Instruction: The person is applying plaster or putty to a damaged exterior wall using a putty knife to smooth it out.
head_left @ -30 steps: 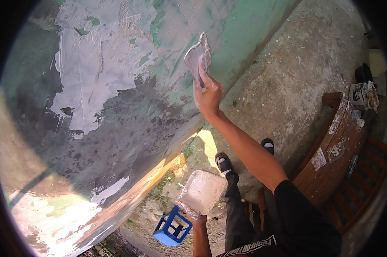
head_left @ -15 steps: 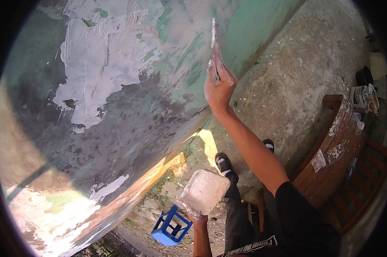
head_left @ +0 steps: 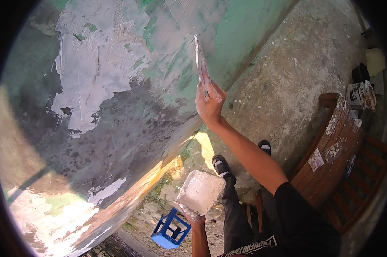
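Note:
My right hand (head_left: pixel 210 105) is closed on a putty-smeared scraper (head_left: pixel 198 58), seen nearly edge-on with its tip pointing up and away, fingers stretched along it. It is up against the green-painted wall (head_left: pixel 240 30), below and right of a broad patch of whitish putty (head_left: pixel 80 64). Whether the blade's edge touches the wall, I cannot tell. Low in the middle, my left hand (head_left: pixel 196 218) grips the near corner of a shallow rectangular tray (head_left: pixel 201 192), whose inside is coated with pale putty. Putty also smears the fingers of both hands.
A blue plastic stool (head_left: pixel 171 229) stands on the rough ground beside the wall's base, left of the tray. On the right, a wooden bench (head_left: pixel 318 175) carries putty-stained scraps. Beyond it sit a printed container (head_left: pixel 357 96) and a black bucket (head_left: pixel 360 73). My sandalled feet are on the concrete floor (head_left: pixel 283 81).
My right hand and the scraper have moved down and slightly left along the wall, the scraper tilting a little more leftward. The left hand still holds the tray in nearly the same place.

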Demonstrator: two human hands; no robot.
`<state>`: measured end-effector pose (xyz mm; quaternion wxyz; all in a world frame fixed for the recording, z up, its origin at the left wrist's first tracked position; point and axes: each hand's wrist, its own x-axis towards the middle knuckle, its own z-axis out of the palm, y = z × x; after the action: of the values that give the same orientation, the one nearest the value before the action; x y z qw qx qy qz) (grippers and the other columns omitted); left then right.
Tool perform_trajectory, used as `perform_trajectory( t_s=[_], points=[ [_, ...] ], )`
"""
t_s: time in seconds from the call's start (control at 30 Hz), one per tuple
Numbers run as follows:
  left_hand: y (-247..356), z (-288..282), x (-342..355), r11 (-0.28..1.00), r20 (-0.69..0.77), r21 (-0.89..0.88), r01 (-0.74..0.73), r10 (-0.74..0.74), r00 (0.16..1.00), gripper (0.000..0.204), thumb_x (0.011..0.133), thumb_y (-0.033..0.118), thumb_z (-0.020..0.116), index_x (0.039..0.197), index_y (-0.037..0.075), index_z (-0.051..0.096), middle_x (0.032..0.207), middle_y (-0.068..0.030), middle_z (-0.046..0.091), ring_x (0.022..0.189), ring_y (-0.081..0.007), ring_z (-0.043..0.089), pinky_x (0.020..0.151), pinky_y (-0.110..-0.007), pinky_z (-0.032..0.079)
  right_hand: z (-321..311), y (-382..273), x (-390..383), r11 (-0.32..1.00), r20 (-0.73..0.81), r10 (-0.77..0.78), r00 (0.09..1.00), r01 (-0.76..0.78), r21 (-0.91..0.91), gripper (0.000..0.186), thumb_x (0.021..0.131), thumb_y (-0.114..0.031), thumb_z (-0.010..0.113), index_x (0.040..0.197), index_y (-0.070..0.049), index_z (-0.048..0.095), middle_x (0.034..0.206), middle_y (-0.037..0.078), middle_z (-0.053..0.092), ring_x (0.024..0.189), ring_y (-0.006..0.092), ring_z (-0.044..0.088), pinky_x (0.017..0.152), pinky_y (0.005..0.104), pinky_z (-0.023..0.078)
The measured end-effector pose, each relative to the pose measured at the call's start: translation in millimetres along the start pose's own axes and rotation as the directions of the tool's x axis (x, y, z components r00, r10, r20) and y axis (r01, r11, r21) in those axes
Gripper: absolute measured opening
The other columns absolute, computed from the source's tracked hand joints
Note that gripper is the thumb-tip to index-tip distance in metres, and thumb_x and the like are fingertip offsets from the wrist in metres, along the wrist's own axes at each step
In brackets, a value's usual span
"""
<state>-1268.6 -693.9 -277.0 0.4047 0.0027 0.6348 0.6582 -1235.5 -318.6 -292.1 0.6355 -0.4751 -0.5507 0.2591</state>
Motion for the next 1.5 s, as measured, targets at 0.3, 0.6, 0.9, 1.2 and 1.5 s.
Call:
perform_trajectory(
  t_s=[0.3, 0.6, 0.9, 1.2, 1.5],
  points=[
    [-12, -2, 2, 0.959, 0.000, -0.215, 0.183, -0.187, 0.982, 0.065, 0.095, 0.058, 0.026, 0.136, 0.008, 0.036, 0.135, -0.0088, 0.042, 0.121, -0.0260, 0.043, 0.103, -0.044, 0.035, -5, -17, -33, 0.968, 0.242, -0.170, 0.955, 0.116, 0.222, 0.061, 0.068, 0.016, 0.053, 0.127, 0.000, 0.051, 0.121, 0.021, 0.056, 0.110, 0.0352, 0.056, 0.089, 0.0374, 0.050],
    [-19, 18, -11, 0.872, 0.056, 0.470, -0.139, 0.128, 0.990, 0.066, 0.095, 0.057, 0.027, 0.136, 0.006, 0.035, 0.135, -0.0096, 0.042, 0.120, -0.0251, 0.044, 0.103, -0.043, 0.036, -19, 9, 40, 0.989, -0.003, 0.049, 0.999, -0.048, 0.143, 0.059, 0.068, 0.016, 0.053, 0.125, -0.003, 0.053, 0.114, 0.018, 0.061, 0.100, 0.0342, 0.062, 0.082, 0.0348, 0.051],
    [-22, 31, -10, 0.996, 0.103, -0.085, -0.013, 0.022, 0.994, 0.057, 0.090, 0.021, 0.059, 0.136, 0.003, 0.031, 0.133, -0.0117, 0.042, 0.119, -0.0230, 0.046, 0.101, -0.042, 0.039, -36, 9, -18, 0.944, 0.392, -0.213, 0.895, 0.086, 0.317, 0.057, 0.069, 0.015, 0.052, 0.122, -0.004, 0.057, 0.115, 0.017, 0.061, 0.105, 0.0321, 0.060, 0.086, 0.0337, 0.050],
    [-41, 30, -13, 0.999, -0.005, 0.041, -0.002, 0.002, 1.000, 0.064, 0.096, 0.055, 0.028, 0.137, 0.006, 0.034, 0.134, -0.0092, 0.043, 0.120, -0.0261, 0.045, 0.103, -0.044, 0.036, -36, 53, 57, 0.980, -0.016, 0.131, 0.991, -0.127, 0.152, 0.035, 0.082, 0.005, 0.056, 0.117, -0.001, 0.060, 0.110, 0.017, 0.064, 0.093, 0.0279, 0.065, 0.080, 0.0321, 0.050],
    [-37, 22, -1, 0.986, 0.082, -0.161, 0.039, -0.026, 0.996, 0.053, 0.098, 0.039, 0.041, 0.139, 0.007, 0.028, 0.136, -0.0089, 0.039, 0.122, -0.0226, 0.042, 0.104, -0.041, 0.035, -26, 37, -34, 0.968, 0.281, -0.070, 0.957, -0.002, 0.250, 0.057, 0.068, 0.015, 0.051, 0.121, -0.005, 0.058, 0.113, 0.019, 0.061, 0.100, 0.0340, 0.062, 0.079, 0.0345, 0.051]
  ],
)
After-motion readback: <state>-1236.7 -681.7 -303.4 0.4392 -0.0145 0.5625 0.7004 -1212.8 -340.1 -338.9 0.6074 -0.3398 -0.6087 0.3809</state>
